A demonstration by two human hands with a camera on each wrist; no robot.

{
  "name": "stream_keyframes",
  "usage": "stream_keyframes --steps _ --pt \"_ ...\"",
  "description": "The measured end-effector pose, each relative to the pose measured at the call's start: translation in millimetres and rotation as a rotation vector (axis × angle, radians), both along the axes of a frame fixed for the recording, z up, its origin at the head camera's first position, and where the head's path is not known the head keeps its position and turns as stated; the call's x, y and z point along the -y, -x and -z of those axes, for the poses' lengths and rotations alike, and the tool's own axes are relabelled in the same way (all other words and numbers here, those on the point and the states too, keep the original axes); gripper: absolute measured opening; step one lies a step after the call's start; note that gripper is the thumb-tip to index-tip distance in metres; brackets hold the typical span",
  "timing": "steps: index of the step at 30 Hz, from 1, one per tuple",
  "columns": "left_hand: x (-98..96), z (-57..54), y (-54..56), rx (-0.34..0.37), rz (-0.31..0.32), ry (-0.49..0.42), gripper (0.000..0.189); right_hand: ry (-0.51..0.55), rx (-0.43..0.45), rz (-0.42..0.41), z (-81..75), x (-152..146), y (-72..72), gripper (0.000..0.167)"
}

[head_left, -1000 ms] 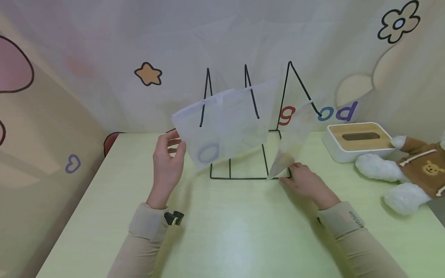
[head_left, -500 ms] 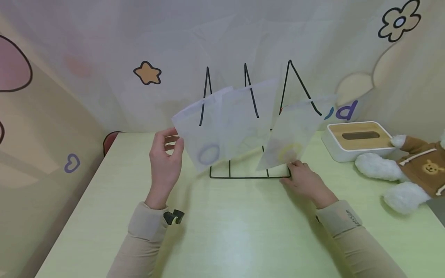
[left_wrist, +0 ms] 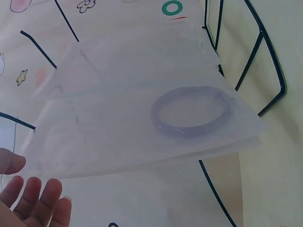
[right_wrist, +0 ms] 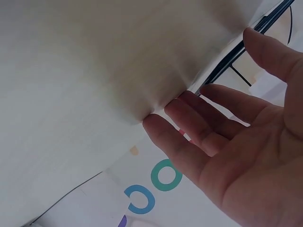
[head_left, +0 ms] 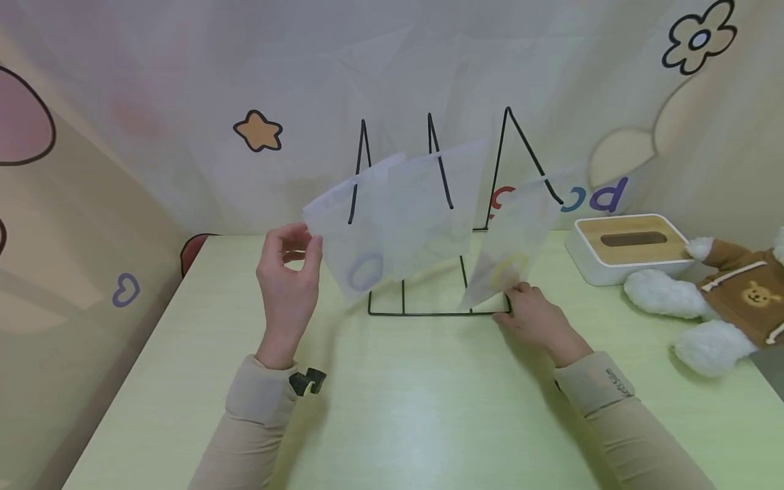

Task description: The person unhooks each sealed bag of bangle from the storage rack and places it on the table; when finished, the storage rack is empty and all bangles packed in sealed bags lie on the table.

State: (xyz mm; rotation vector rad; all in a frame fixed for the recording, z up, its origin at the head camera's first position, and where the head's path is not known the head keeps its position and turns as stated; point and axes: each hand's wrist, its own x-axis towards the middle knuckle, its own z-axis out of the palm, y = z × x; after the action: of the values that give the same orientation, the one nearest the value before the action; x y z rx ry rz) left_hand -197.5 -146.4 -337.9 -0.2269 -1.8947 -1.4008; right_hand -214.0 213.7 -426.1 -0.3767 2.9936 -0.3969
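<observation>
Three frosted translucent pouches hang from the hooks of a black wire rack (head_left: 429, 314). The left pouch (head_left: 333, 224) holds a lavender bangle (left_wrist: 163, 126), and the right pouch (head_left: 533, 218) a yellow ring (head_left: 524, 260). Something pale shows faintly low in the middle pouch (head_left: 422, 204). My left hand (head_left: 288, 286) is raised beside the left pouch's edge, its thumb and fingers apart with nothing between them. At the rack's front right corner, my right hand (head_left: 542, 323) pinches the frame low down, thumb (right_wrist: 265, 49) along the bar and fingertips (right_wrist: 154, 124) against the tabletop.
To the right stands a white tissue box (head_left: 603, 272) with a wooden lid. Beside it sits a plush toy (head_left: 741, 292) in a brown top. A printed curtain (head_left: 306, 75) hangs behind the light tabletop (head_left: 392, 408).
My left hand has drawn slightly left, away from the left pouch. The right pouch has swung on its hook, showing more of its yellow ring than at first. My right hand stays at the corner.
</observation>
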Motion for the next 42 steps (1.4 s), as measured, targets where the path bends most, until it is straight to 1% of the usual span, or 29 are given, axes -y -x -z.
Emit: stream_keyframes --steps 8,18,23,32,42 --pt "-1.4 -3.2 -2.0 -0.026 -0.010 -0.001 0.020 0.007 0.004 0.005 1.1 0.0 1.0 0.059" --pt "-5.5 -5.4 -1.3 -0.070 0.001 0.003 0.014 0.011 0.010 0.007 1.0 -0.2 2.2 0.059" --pt "-6.5 -6.5 -2.2 -0.072 0.008 0.003 0.014 0.013 0.013 0.007 2.2 -0.3 3.1 0.059" --pt "-6.5 -5.6 -2.4 -0.083 0.035 0.034 0.013 0.014 0.019 0.020 4.2 -0.6 3.9 0.060" --pt "-7.0 -5.7 -3.3 -0.086 0.047 0.049 0.012 0.013 0.015 0.021 3.2 0.9 2.5 0.060"
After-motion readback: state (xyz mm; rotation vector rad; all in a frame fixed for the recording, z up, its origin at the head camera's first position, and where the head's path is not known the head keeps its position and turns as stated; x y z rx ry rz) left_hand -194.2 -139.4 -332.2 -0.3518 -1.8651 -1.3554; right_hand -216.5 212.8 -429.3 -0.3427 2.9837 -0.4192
